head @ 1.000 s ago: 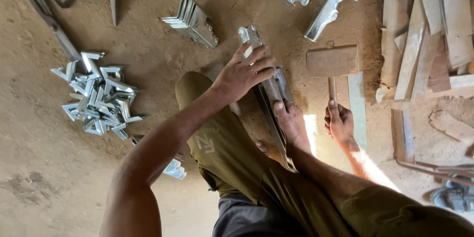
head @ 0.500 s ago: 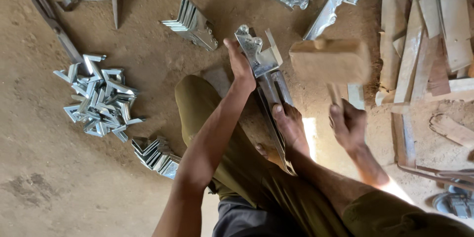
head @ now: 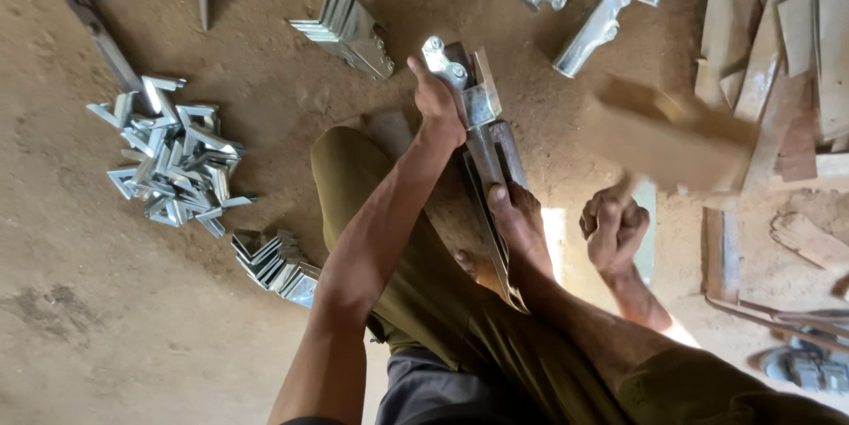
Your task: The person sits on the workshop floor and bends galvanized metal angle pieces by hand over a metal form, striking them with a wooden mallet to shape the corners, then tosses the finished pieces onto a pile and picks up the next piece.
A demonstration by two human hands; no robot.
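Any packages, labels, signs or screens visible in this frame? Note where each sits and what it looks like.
None in view. The dirt floor holds only loose silvery metal angle pieces, wooden offcuts and the metal jig that the left hand steadies; the right hand grips a blurred wooden mallet.

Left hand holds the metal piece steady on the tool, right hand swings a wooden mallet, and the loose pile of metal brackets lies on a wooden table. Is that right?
One thing is wrong: the head view shows the pile of metal brackets lying on the bare dirt floor, not on a table. The rest holds: the left hand holds the metal piece, and the right hand swings the wooden mallet.
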